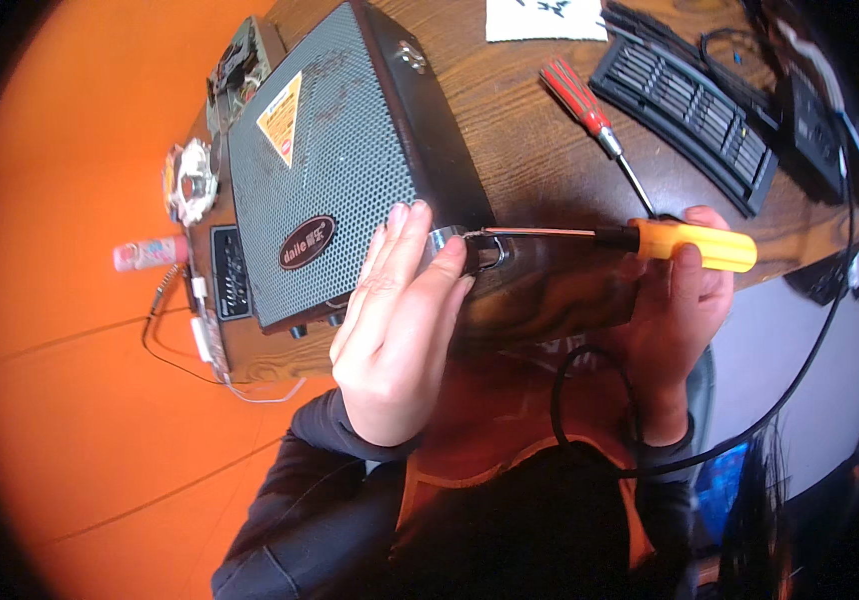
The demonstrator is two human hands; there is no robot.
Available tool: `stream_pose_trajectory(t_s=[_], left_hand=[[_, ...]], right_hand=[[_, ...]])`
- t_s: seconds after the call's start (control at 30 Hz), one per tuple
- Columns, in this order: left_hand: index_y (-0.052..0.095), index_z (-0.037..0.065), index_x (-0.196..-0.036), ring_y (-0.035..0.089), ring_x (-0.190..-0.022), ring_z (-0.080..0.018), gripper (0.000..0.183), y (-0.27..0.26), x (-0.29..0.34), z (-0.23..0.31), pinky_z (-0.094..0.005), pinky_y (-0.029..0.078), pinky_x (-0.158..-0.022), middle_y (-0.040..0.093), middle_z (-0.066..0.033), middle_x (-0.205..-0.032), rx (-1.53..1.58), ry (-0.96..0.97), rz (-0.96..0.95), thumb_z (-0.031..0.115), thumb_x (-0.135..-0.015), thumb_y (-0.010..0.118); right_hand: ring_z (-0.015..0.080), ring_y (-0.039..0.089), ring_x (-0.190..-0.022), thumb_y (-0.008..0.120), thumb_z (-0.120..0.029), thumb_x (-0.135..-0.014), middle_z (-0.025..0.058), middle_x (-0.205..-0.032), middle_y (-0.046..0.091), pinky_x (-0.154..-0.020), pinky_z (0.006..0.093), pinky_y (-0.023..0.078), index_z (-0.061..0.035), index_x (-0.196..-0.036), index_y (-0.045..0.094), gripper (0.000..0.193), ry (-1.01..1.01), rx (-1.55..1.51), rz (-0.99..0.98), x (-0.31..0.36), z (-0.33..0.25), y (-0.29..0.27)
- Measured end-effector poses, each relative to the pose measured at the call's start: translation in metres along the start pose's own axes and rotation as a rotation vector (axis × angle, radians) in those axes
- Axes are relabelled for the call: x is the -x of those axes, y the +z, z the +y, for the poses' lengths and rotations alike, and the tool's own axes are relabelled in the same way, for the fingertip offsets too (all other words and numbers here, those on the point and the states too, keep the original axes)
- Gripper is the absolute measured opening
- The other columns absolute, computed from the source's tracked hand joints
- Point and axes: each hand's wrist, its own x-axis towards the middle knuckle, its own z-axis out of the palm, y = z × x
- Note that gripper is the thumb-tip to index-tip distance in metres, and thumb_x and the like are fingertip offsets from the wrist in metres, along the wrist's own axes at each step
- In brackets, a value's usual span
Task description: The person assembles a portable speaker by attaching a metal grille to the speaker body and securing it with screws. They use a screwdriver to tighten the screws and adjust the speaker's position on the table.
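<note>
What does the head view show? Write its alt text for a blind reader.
A person's right hand points a yellow screwdriver at a corner of a mesh-fronted speaker, where their left hand rests; a red screwdriver lies beyond on the wooden table.

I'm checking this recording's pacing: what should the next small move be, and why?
Probably a slight turn of the yellow screwdriver, since the right hand grips it, its tip appears to be at the metal fitting, and the left hand rests against the grey speaker.

Your screwdriver (662, 237): yellow handle
Speaker grille (340, 165): grey, finely dotted
Tabletop (500, 110): brown wood grain
Your sleeves (325, 425): dark
</note>
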Motion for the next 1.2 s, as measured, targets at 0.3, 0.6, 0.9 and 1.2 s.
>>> stream_pose_trajectory(t_s=[0.3, 0.6, 0.9, 1.2], left_hand=[[0.062, -0.001, -0.099, 0.057, -0.107, -0.0317, 0.031, 0.006, 0.011, -0.007, -0.0393, 0.045, -0.090, 0.059, -0.0188, -0.113, 0.094, -0.002, 0.081, -0.004, -0.069, 0.068], [0.061, -0.001, -0.099, 0.057, -0.107, -0.0313, 0.029, 0.018, 0.019, -0.012, -0.0390, 0.044, -0.091, 0.058, -0.0196, -0.111, 0.112, 0.030, 0.196, 0.005, -0.072, 0.056], [0.061, -0.001, -0.096, 0.058, -0.104, -0.0299, 0.026, 0.023, 0.020, -0.014, -0.0380, 0.045, -0.090, 0.059, -0.0183, -0.108, 0.133, 0.041, 0.262, 0.006, -0.071, 0.057], [0.061, -0.001, -0.095, 0.058, -0.104, -0.0292, 0.026, 0.023, 0.020, -0.015, -0.0376, 0.045, -0.089, 0.059, -0.0172, -0.107, 0.135, 0.043, 0.248, 0.007, -0.071, 0.057]], right_hand=[[0.0241, 0.060, -0.068, 0.053, -0.007, -0.089, 0.0221, -0.094, 0.059, -0.063, 0.0332, 0.052, -0.0128, -0.130, 0.020, 0.053, -0.125, 0.153, -0.082, -0.009, -0.003, -0.001], [0.0272, 0.058, -0.095, 0.054, -0.010, -0.089, 0.0238, -0.110, 0.054, -0.078, 0.0353, 0.050, -0.0194, -0.129, 0.023, 0.052, -0.034, 0.106, -0.270, -0.019, -0.011, -0.010], [0.0287, 0.059, -0.096, 0.055, -0.008, -0.088, 0.0235, -0.109, 0.055, -0.070, 0.0319, 0.056, -0.0171, -0.132, 0.023, 0.055, -0.103, 0.179, -0.201, -0.027, -0.014, 0.007], [0.0260, 0.061, -0.090, 0.053, -0.016, -0.091, 0.0234, -0.109, 0.056, -0.062, 0.0246, 0.054, -0.0192, -0.128, 0.028, 0.045, -0.129, 0.176, -0.169, -0.029, -0.014, 0.017]])
